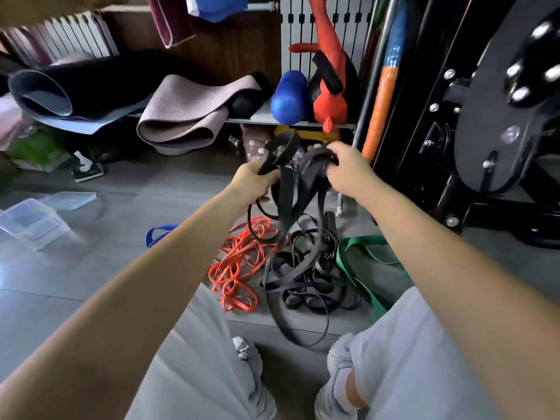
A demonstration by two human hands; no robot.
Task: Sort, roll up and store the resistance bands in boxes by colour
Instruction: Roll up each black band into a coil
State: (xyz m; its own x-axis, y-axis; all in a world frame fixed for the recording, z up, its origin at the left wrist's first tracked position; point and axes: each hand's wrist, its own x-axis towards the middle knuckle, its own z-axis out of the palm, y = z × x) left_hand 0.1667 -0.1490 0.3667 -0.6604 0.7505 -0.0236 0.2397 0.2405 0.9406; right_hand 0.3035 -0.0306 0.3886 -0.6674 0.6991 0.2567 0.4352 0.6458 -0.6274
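While the person bends over a tangle on the grey floor (75, 253), both arms reach forward. Their left hand (253, 178) grips a loop of black bands (288, 189), and the right hand (348, 174) curls its fingers round another bunch of the same bands, held up above the heap. Strands hang from both hands down to the black pile (303, 277). Orange bands (236, 262) lie just left of that pile, a green band (363, 241) lies to its right, and a blue band (149, 237) lies farther left. Clear plastic boxes (33, 222) stand well apart at the left.
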